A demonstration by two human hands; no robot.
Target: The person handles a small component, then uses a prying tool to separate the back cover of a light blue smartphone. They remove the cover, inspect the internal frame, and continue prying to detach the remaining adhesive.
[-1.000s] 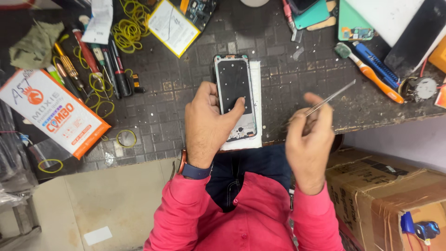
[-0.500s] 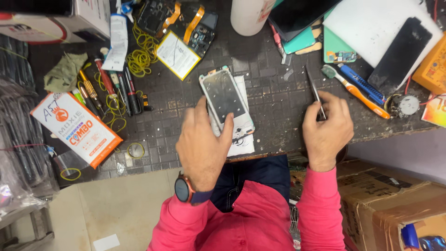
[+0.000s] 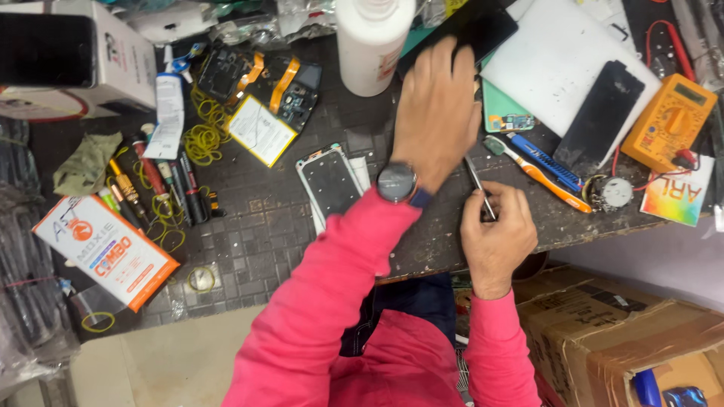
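My left hand (image 3: pixel 437 113), with a wristwatch (image 3: pixel 397 182) on its wrist, reaches across the dark work mat to the far side. Its fingertips lie on a black phone panel (image 3: pixel 483 26) next to a white bottle (image 3: pixel 373 41). Whether the fingers grip the panel is hidden under the hand. My right hand (image 3: pixel 498 237) rests at the table's near edge, shut on thin metal tweezers (image 3: pixel 477 181) that point away from me. A stripped phone frame (image 3: pixel 330 181) lies alone on a white sheet, left of my left forearm.
Screwdrivers and yellow rubber bands (image 3: pixel 151 188) lie at the left beside an orange-and-white box (image 3: pixel 105 249). An orange multimeter (image 3: pixel 667 120), a white pad (image 3: pixel 558 60) with a black panel (image 3: pixel 599 120) and a blue-orange tool (image 3: pixel 539 169) fill the right. Cardboard boxes (image 3: pixel 626 332) stand below.
My left hand has left the phone frame and stretched up and to the right onto the black panel. The frame now lies free. The right hand still holds the tweezers, lower and nearer me.
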